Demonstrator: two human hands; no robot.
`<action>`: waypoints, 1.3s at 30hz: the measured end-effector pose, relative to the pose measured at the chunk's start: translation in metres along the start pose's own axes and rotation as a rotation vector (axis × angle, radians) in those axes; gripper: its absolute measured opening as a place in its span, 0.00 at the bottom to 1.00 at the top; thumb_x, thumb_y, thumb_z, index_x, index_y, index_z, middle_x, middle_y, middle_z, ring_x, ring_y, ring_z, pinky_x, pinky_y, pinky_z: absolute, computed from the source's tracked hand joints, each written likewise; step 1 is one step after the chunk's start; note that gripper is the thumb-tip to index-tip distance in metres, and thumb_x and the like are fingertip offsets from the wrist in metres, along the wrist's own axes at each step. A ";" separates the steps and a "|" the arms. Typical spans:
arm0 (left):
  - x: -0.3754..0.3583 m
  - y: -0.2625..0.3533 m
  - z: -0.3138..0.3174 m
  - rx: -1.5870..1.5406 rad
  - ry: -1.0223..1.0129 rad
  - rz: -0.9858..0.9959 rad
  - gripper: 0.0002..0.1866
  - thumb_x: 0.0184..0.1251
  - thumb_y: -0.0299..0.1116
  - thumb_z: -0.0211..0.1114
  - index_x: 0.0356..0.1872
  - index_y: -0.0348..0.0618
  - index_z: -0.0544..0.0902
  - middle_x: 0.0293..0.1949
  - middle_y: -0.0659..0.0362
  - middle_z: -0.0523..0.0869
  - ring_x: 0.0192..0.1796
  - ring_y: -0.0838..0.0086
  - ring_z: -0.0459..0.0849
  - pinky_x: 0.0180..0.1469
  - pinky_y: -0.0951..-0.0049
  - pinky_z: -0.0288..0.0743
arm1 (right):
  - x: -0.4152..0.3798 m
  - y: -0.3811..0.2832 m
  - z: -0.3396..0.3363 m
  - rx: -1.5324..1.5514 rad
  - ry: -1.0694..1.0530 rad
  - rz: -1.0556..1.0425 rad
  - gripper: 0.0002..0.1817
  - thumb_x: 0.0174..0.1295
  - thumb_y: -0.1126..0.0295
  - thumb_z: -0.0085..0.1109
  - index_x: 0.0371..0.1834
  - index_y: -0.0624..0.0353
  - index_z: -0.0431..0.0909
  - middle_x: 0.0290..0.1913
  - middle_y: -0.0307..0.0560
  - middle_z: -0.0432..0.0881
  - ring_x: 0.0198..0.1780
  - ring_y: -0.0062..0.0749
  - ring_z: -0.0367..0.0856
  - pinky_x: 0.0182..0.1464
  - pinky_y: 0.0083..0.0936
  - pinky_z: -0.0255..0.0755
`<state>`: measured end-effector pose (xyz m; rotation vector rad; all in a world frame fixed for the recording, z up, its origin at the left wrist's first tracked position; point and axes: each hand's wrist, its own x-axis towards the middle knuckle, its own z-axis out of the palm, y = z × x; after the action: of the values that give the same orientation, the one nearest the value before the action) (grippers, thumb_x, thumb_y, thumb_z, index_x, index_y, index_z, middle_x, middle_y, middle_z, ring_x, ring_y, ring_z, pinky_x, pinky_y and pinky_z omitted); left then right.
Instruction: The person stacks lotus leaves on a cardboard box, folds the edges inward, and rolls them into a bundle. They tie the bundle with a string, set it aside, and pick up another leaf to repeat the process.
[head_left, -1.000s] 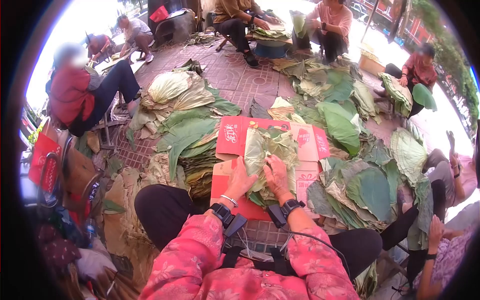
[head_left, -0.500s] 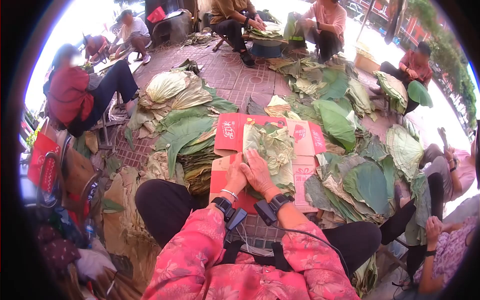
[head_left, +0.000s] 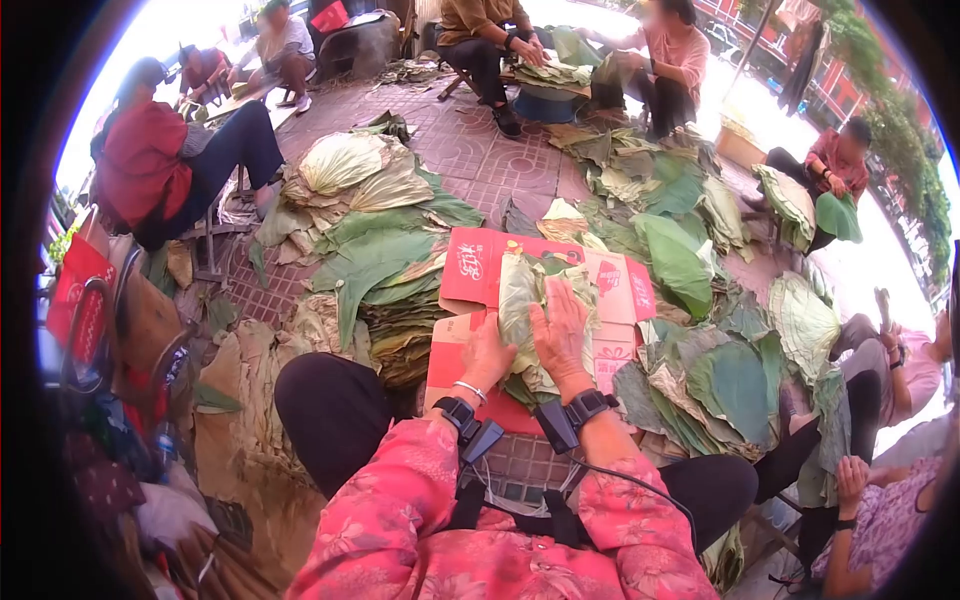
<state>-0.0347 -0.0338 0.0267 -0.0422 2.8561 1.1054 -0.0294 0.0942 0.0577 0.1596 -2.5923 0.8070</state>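
Observation:
A folded bundle of dried, pale green leaves (head_left: 520, 295) lies on a flattened red cardboard box (head_left: 455, 350) in front of me. My right hand (head_left: 562, 335) rests flat on the bundle's right part, fingers extended forward. At the near left edge of the bundle is my left hand (head_left: 485, 355), its thumb apart from the fingers and towards the leaves; the fingertips are partly hidden. Both wrists wear dark strapped devices, and a bracelet circles the left one.
Large leaf stacks lie to the left (head_left: 400, 270) and right (head_left: 725, 385) of the cardboard. More leaves (head_left: 660, 190) spread behind it on the red paving (head_left: 480, 150). Several people sit around; a blue basin (head_left: 545, 105) stands at the back. Chairs (head_left: 120, 320) are at the left.
My overlapped hands have separated. The left moved to the bundle's left edge, and the right slid forward and right over the leaves. The view has shifted slightly.

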 end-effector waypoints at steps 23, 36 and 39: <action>-0.002 0.039 0.025 -0.572 -0.049 0.125 0.20 0.45 0.34 0.66 0.42 0.36 0.79 0.23 0.52 0.81 0.26 0.62 0.81 0.32 0.66 0.74 | -0.031 0.042 0.009 1.230 -0.020 0.518 0.28 0.63 0.57 0.53 0.60 0.66 0.65 0.55 0.52 0.73 0.57 0.33 0.71 0.58 0.24 0.64; -0.013 0.057 0.044 -0.247 0.058 0.613 0.17 0.62 0.31 0.53 0.51 0.41 0.77 0.46 0.51 0.79 0.48 0.62 0.77 0.48 0.66 0.70 | -0.039 0.111 0.015 1.776 0.018 1.063 0.18 0.60 0.61 0.55 0.46 0.64 0.74 0.41 0.49 0.81 0.39 0.38 0.80 0.45 0.34 0.74; -0.017 0.064 0.043 0.053 0.128 0.737 0.19 0.65 0.36 0.53 0.56 0.44 0.74 0.58 0.49 0.73 0.64 0.56 0.65 0.61 0.64 0.61 | -0.032 0.126 0.031 1.830 -0.015 1.041 0.17 0.60 0.63 0.56 0.46 0.63 0.75 0.41 0.48 0.81 0.40 0.37 0.79 0.45 0.34 0.74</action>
<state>-0.0181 0.0427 0.0392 1.0488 3.0795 1.1320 -0.0406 0.1805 -0.0438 -0.6971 -0.8834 3.0824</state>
